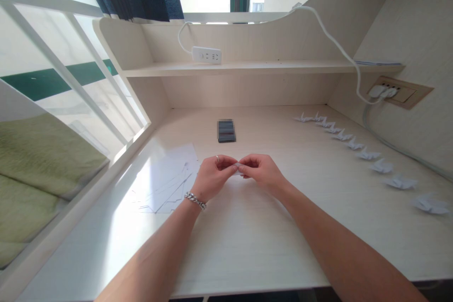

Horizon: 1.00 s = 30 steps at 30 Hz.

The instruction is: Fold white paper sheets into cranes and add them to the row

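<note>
I'm looking at two bare hands mid-surface. Left grip [210, 177] and right grip [264, 170] nearly meet, both pinching one small piece of white paper [238, 166]. Paper sits right between the grips, mostly hidden by them, so can't tell its shape. Can't tell if it touches the surface [247, 245] below either. Chain bracelet [195, 200] just behind the left grip, at the wrist; ring [217, 158] on a left finger.

Just left of the left grip: loose white paper sheets [177, 160], overlapping, plus thin cut strips, sun across part of them. Straight beyond the grips, near: small dark box [226, 130], blurred, can't read it. Well right of the right grip: row of folded paper birds [355, 144], ten or so, running from the far side down toward me.

Farther beyond both grips, a shelf [265, 68] with a white power strip [206, 55] on it. Far right of the right grip, wall socket [410, 92], plugs in, white cable [339, 46] looping up. Far left of the left grip, white railing [53, 2] and green bedding [31, 165].
</note>
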Available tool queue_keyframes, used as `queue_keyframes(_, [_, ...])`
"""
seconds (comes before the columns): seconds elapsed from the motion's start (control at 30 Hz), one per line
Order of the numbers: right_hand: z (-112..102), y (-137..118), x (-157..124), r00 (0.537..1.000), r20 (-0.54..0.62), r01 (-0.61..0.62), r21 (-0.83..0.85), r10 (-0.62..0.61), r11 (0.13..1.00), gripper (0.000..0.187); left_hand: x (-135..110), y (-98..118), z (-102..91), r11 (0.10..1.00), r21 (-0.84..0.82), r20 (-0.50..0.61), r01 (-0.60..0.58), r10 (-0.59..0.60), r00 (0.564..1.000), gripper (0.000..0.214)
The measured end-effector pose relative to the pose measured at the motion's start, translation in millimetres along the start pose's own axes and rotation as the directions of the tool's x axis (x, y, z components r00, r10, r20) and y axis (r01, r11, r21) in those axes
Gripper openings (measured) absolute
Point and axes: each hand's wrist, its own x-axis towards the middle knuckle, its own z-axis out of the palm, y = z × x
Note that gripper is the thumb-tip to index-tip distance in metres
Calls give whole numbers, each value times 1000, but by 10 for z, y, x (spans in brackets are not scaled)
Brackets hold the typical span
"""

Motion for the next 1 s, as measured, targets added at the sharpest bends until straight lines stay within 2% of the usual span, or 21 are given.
queue_keyframes(0.4, [-16, -19, 1, 1000, -17, -19, 50, 20, 999, 21, -3, 20, 2, 997, -74, 12, 35, -34, 999, 15])
queue_keyframes(0.6, [-15, -97, -25, 997, 7, -77, 150, 76, 986, 17, -11, 67, 13, 988, -139, 10, 73, -73, 997, 11])
queue_keyframes(0.8, [5, -112, -33, 995, -26, -92, 236, 100, 967, 13, -20, 102, 24, 966, -230, 6, 113, -115, 993, 10])
queue_keyframes(1.0, [11, -118, -35, 995, -20, -86, 261, 95, 961, 12, -16, 97, 24, 969, -233, 10, 86, -86, 996, 7])
